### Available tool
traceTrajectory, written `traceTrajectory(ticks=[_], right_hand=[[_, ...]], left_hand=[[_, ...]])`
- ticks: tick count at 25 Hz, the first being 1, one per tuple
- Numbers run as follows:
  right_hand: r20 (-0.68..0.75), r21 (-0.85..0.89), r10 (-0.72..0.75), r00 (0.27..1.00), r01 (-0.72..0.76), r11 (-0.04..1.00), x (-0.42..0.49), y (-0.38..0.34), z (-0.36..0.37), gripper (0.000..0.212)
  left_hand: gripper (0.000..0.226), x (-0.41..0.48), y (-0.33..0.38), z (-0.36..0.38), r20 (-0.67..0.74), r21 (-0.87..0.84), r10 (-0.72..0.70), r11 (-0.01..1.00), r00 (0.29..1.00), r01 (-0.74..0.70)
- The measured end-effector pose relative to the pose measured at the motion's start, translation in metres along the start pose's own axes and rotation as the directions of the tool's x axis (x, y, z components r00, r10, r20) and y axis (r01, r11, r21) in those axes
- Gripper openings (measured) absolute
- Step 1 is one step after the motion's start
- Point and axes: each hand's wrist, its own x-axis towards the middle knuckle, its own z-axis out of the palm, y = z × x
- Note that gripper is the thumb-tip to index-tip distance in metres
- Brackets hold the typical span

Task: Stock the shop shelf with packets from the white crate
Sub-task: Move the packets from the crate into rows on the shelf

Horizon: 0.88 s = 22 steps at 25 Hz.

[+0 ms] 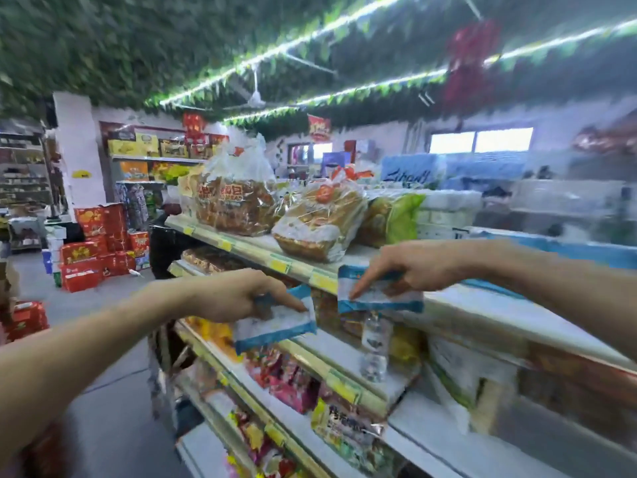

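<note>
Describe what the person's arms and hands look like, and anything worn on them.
The left forearm and right forearm are bare to the frame edge; no sleeves show. The left hand and right hand wear no gloves. No watch, bracelet or ring is visible, though blur could hide something small.

Bright shop, ceiling light strips (pixel 310 39) and windows (pixel 481 139) glaring, heavy motion blur, wide-angle bending at edges

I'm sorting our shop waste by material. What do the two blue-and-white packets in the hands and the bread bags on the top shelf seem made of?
Left packet, in the left hand: probably thin plastic film, fairly matte; it sags limply. Right packet, in the right hand: same look, though blurred. Bread bags: clear glossy plastic film; loaves show through, wrinkles glint.
</note>
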Motion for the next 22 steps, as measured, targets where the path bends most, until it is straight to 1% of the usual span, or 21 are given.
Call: traceTrajectory(ticks=[3, 5, 8, 10, 12, 15, 17, 19, 22], right_hand=[[-0.018, -0.016, 0.177, 0.984, -0.178, 0.984, -0.081, 0.044, -0.029, 0.065], [-0.023, -0.018, 0.310, 0.950, -0.310, 0.950, -0.145, 0.068, -0.039, 0.067], [0.000, 0.004, 0.506, 0.862, -0.506, 0.862, -0.240, 0.091, -0.049, 0.066], [0.015, 0.022, 0.617, 0.787, -0.617, 0.787, -0.295, 0.107, -0.054, 0.063], [0.031, 0.004, 0.704, 0.710, -0.704, 0.710, -0.346, 0.127, -0.058, 0.061], [0.028, -0.034, 0.779, 0.626, -0.778, 0.627, -0.409, 0.161, -0.056, 0.061], [0.030, -0.020, 0.794, 0.607, -0.794, 0.608, -0.434, 0.190, -0.047, 0.065], [0.037, 0.018, 0.796, 0.604, -0.797, 0.604, -0.454, 0.223, -0.034, 0.068], [0.036, 0.006, 0.770, 0.637, -0.771, 0.637, -0.464, 0.271, -0.014, 0.067]], left_hand=[[0.059, 0.073, 0.047, -0.035, 0.002, -0.038, 0.168, 0.985, 0.986, -0.168], [0.063, 0.121, 0.086, -0.049, 0.013, -0.036, 0.261, 0.965, 0.965, -0.260], [0.059, 0.180, 0.153, -0.061, 0.041, -0.009, 0.349, 0.937, 0.936, -0.349], [0.056, 0.211, 0.194, -0.066, 0.039, 0.032, 0.391, 0.919, 0.920, -0.392], [0.055, 0.240, 0.231, -0.067, 0.045, 0.055, 0.421, 0.904, 0.906, -0.423], [0.059, 0.276, 0.280, -0.072, 0.082, 0.069, 0.464, 0.880, 0.882, -0.469], [0.060, 0.293, 0.302, -0.076, 0.083, 0.059, 0.469, 0.879, 0.879, -0.474], [0.058, 0.312, 0.324, -0.079, 0.074, 0.072, 0.465, 0.880, 0.882, -0.470], [0.055, 0.336, 0.350, -0.079, 0.069, 0.074, 0.459, 0.883, 0.886, -0.463]])
